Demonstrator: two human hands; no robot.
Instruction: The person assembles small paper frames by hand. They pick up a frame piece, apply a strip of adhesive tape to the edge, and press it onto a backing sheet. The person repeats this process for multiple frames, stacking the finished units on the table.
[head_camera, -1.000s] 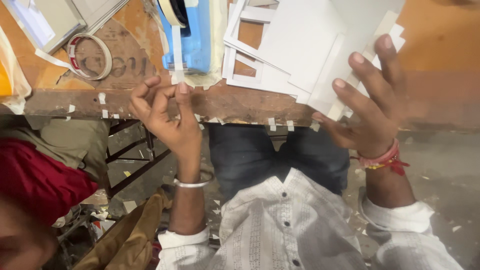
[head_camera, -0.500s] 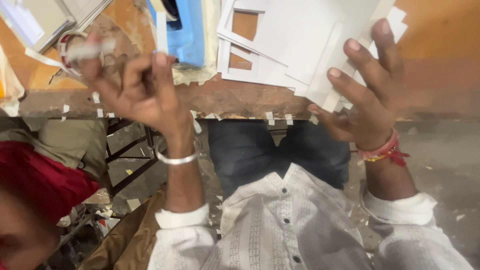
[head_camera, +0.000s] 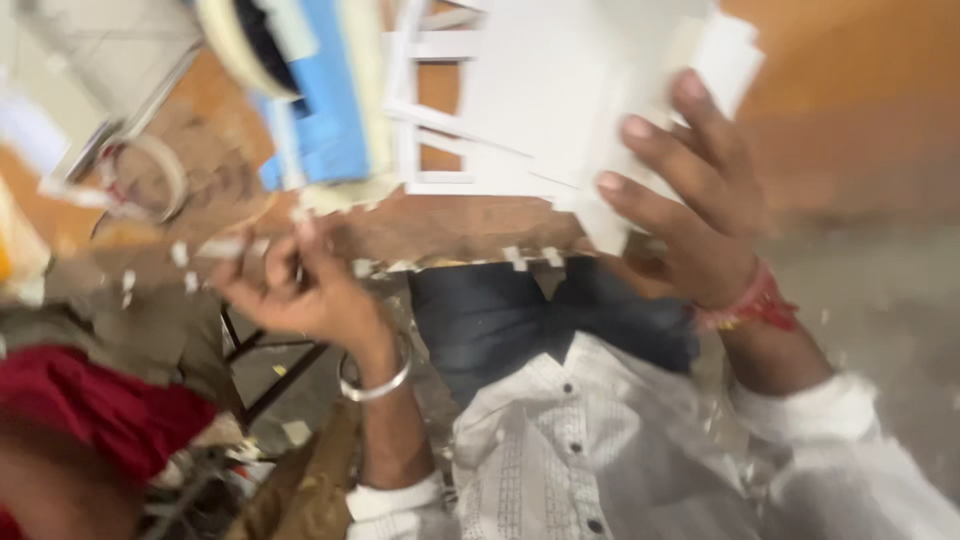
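Now the left hand, back from the tape roll at ten o'clock, pinches a tape strip, while the right hand, fingers spread, presses the white card stack on the desk.

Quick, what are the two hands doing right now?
Left hand: fingers curled, pinching a small white strip of tape.
Right hand: open, fingers spread, pressing on the white card sheets.

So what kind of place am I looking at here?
Probably a small craft workshop: a worn wooden workbench carries cut white card frames, a roll of tape and small torn tape strips stuck along its edge.
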